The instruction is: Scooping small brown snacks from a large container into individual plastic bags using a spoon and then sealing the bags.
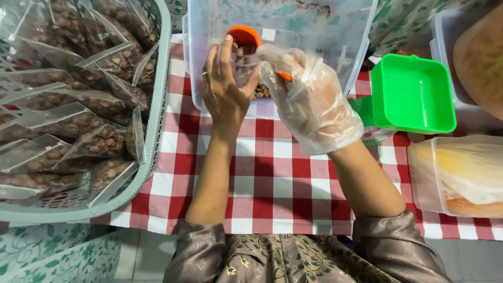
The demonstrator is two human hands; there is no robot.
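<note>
Clear plastic in my left grip: my bare left hand (225, 94) is closed around a small clear bag (243, 65), fingers curled over its near side, a ring on one finger.
Right grip: my right hand (309, 102), inside a loose clear plastic glove, is closed on an orange scoop (245, 35); I see the handle end poking out orange under the glove.
Scoop and bag: the scoop's orange bowl sits right at the mouth of the bag, and small brown round snacks (259, 91) show through the bag and just below it.
Where it all is: both hands hold the bag and scoop over the open clear plastic tub (340, 47), at its near wall.
Under the tub: a counter covered by a red-and-white checked cloth (272, 183).
To my left: a pale green basket (152, 141) piled with sealed clear packets (78, 123) of the same brown snacks, touching the cloth's left edge.
To my right: a green square container (414, 94) just beside the tub, and a clear lidded box (456, 178) with orange contents near the counter's edge.
</note>
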